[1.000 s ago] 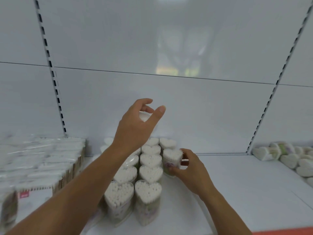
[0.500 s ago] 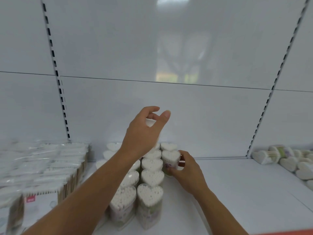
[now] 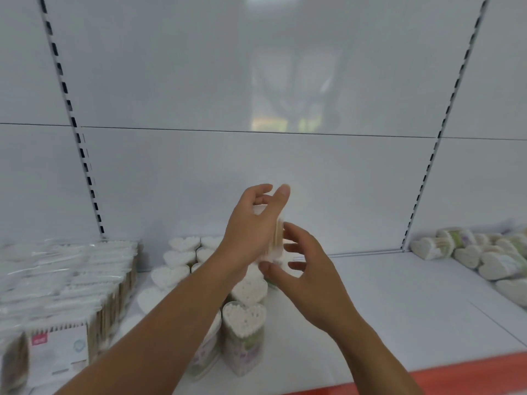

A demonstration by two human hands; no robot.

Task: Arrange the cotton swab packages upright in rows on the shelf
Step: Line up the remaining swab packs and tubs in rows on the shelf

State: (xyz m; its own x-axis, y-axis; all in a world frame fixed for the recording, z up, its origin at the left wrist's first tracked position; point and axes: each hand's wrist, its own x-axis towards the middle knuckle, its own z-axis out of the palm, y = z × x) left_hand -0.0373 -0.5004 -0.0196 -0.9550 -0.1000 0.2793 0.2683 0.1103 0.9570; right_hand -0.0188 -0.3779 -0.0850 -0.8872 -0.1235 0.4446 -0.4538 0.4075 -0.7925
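One package (image 3: 278, 238) is gripped in our left hand (image 3: 251, 232), our right hand (image 3: 309, 276) spread loosely beside it; next we should stand it upright, extending the rows (image 3: 245, 317).

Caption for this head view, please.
Left hand holds a swab package above upright heart-shaped rows on the shelf, right hand open at its lower end; loose packages lie far right.

both forearms bare, reaching forward and converging. left hand (image 3: 253, 226) raised, back to camera, thumb and fingers curled round a cotton swab package (image 3: 279, 238). right hand (image 3: 309, 270) just below and beside it, fingers spread, loosely bent; contact blurred.
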